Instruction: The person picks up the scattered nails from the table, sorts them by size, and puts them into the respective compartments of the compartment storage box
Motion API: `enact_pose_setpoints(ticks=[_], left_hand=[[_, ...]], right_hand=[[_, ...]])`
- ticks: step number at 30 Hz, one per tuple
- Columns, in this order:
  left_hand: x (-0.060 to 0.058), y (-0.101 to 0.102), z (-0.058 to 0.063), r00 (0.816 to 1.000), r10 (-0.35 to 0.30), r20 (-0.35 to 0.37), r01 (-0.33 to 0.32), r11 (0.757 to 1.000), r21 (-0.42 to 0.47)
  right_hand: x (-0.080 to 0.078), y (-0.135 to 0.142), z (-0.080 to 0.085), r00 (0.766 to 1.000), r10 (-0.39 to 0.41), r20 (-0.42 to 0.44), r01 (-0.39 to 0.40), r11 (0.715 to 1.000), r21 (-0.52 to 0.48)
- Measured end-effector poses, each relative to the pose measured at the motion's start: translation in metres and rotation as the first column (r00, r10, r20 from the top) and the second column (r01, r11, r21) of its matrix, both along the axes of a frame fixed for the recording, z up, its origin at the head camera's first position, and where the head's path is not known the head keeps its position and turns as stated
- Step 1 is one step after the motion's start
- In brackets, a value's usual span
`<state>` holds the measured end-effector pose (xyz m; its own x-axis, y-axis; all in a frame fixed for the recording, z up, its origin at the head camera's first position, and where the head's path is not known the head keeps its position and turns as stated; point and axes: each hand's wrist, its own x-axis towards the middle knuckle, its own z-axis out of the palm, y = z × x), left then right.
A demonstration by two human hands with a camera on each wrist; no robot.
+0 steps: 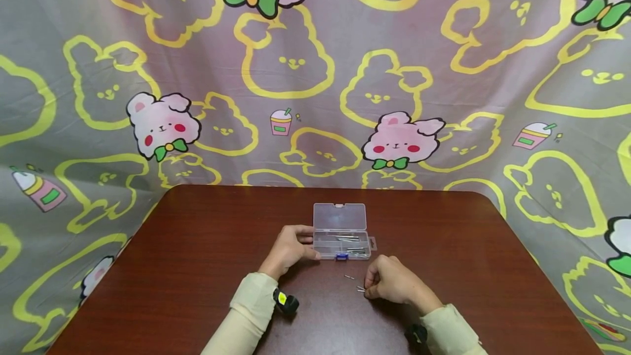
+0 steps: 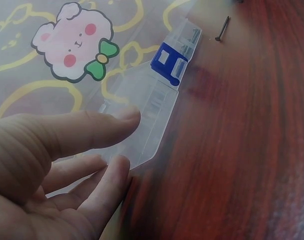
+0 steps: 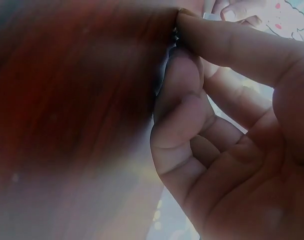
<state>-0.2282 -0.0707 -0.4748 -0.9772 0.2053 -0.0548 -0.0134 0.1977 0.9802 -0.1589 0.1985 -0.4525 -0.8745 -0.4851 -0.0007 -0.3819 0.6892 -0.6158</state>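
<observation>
A clear plastic box (image 1: 341,242) with a blue latch (image 2: 169,65) lies on the table, its lid (image 1: 340,217) raised at the back. Thin metal nails (image 1: 356,250) lie in its compartments. My left hand (image 1: 291,248) holds the box at its left end, thumb at the front corner and fingers along the side. In front of the box my right hand (image 1: 394,281) pinches small nails (image 1: 361,289) between thumb and index finger, low over the table. How many it holds cannot be told. One loose nail (image 2: 223,29) lies on the table between that hand and the box.
The brown wooden table (image 1: 207,245) has rounded far corners. A patterned curtain (image 1: 315,97) hangs behind it and along both sides. Dark wrist cameras (image 1: 286,301) are strapped to both wrists. A hanging tab (image 1: 373,243) sticks out from the box's right end.
</observation>
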Motion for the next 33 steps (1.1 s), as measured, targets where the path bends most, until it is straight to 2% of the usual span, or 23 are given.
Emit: enact_pose_setpoints(ticks=[4,8,14,18,23,29,33], left_hand=[[0.000,0.000,0.001,1.000,0.002,0.002,-0.002,1.000,-0.002],[0.000,0.000,0.001,1.000,-0.004,-0.010,0.004,1.000,0.005],[0.000,0.000,0.000,1.000,-0.005,-0.015,0.005,1.000,0.000],[0.000,0.000,0.000,1.000,-0.003,-0.009,0.003,1.000,0.000],[-0.001,0.000,-0.002,1.000,-0.001,0.000,0.001,1.000,-0.004],[-0.001,0.001,-0.002,1.000,0.000,-0.005,0.000,1.000,0.000],[-0.001,0.000,-0.002,1.000,-0.007,-0.009,0.007,1.000,0.000]], right_hand=[[0.000,0.000,0.001,1.000,0.018,-0.002,-0.018,1.000,0.019],[0.001,-0.001,0.004,0.997,0.072,-0.019,-0.071,0.996,0.059],[0.002,-0.004,0.005,0.981,0.185,-0.051,-0.174,0.970,0.170],[0.003,-0.004,0.006,0.977,0.206,-0.061,-0.191,0.962,0.192],[0.001,0.001,0.007,0.983,0.176,-0.056,-0.166,0.975,0.151],[-0.005,0.004,0.007,0.993,0.080,-0.091,-0.081,0.997,-0.008],[-0.008,0.004,0.007,0.996,0.033,-0.088,-0.037,0.998,-0.051]])
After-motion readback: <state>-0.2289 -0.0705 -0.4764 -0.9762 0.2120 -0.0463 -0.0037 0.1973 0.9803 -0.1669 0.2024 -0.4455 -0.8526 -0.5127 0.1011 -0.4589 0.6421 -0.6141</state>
